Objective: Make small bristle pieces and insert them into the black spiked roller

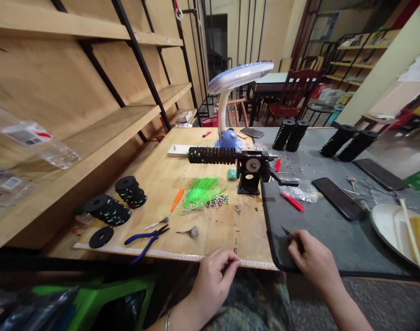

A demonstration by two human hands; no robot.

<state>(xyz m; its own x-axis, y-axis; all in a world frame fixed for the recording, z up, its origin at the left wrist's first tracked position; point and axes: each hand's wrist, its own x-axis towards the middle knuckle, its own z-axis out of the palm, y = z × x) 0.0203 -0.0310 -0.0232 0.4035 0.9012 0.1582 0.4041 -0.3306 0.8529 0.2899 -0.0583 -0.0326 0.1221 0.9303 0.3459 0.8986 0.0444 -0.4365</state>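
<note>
My left hand (215, 276) is over the table's front edge, thumb and fingertips pinched together; whatever lies between them is too small or hidden to make out. Close to its fingertips a small dark metal piece (235, 250) lies on the wood. My right hand (311, 257) rests at the front of the grey mat, closed around a thin dark pointed tool (286, 231) whose tip points forward and left. Further back stand a black hand-cranked winder (250, 172) and its shaft of black foam discs (211, 155). Green strands (203, 191) and mixed beads (218, 201) lie before it.
Blue-handled pliers (146, 236), an orange-handled tool (177, 201) and stacked black foam spools (108, 209) lie left. On the grey mat (299, 216) are a red pen-like object (292, 202), a phone (339, 197) and a plate (382, 218). A lamp (223, 105) stands behind.
</note>
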